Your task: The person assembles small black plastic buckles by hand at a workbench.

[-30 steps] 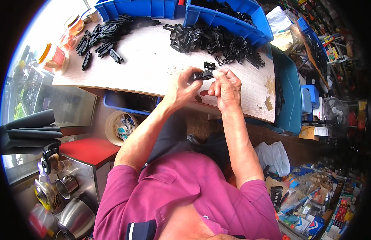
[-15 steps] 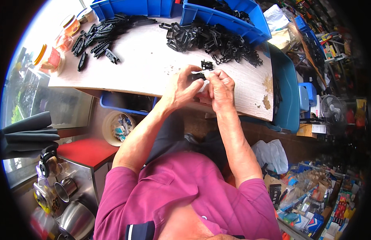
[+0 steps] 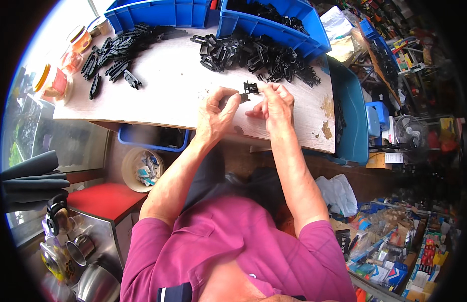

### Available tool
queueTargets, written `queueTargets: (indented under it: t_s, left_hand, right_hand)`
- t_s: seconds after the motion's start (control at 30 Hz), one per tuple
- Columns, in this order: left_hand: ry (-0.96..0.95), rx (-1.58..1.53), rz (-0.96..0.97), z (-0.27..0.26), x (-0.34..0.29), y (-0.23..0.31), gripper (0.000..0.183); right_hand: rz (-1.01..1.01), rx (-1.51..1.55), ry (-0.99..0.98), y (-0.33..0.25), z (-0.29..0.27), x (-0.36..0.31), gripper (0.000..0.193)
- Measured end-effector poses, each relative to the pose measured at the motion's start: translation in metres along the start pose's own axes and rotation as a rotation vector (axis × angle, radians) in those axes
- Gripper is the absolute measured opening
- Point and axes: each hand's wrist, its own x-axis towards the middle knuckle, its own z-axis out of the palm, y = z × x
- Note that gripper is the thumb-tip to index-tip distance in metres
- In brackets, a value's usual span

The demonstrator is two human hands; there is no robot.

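My left hand (image 3: 217,111) is above the near part of the table, thumb and forefinger closed on a small black plastic part (image 3: 245,97) that sticks out past the fingertips. My right hand (image 3: 276,106) is just to its right, fingers apart, and no object shows in it. Its forefinger points toward another black plastic piece (image 3: 251,87) lying on the table, close to the fingertips; whether they touch is unclear. Beyond the hands spreads a heap of black plastic clips (image 3: 261,56). Long, narrow black plastic parts (image 3: 117,53) are piled at the far left.
Blue bins (image 3: 273,31) stand along the table's (image 3: 163,95) far edge, one holding black parts. Lidded jars (image 3: 51,83) sit at the left end. A teal tub (image 3: 350,116) adjoins the right edge. Below are a waste bucket (image 3: 128,168) and a blue crate (image 3: 153,142).
My right hand has drawn away from the part in my left hand, and its fingers have spread. My left hand still grips its part. The whole view has shifted slightly.
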Motion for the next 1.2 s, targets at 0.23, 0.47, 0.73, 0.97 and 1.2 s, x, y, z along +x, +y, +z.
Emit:
queueTargets:
  t_s: [0.23, 0.47, 0.73, 0.97, 1.2]
  left_hand:
    - [-0.033, 0.083, 0.076, -0.005, -0.001, 0.000, 0.027]
    - [-0.043, -0.021, 0.031, -0.004, -0.001, -0.001, 0.031]
    - [-0.004, -0.139, 0.019, -0.007, -0.002, -0.005, 0.030]
    - [0.018, -0.293, -0.019, -0.008, 0.006, -0.005, 0.027]
    - [-0.116, -0.455, -0.112, 0.010, 0.026, -0.001, 0.032]
  right_hand:
    - [-0.028, -0.223, 0.196, -0.026, 0.011, 0.048, 0.033]
    - [-0.101, -0.566, 0.298, -0.025, 0.015, 0.085, 0.036]
    - [0.064, -0.218, 0.024, -0.035, -0.013, 0.064, 0.026]
    - [0.160, 0.039, -0.222, -0.016, -0.039, 0.027, 0.041]
    - [0.213, 0.027, -0.344, -0.001, -0.035, -0.004, 0.042]
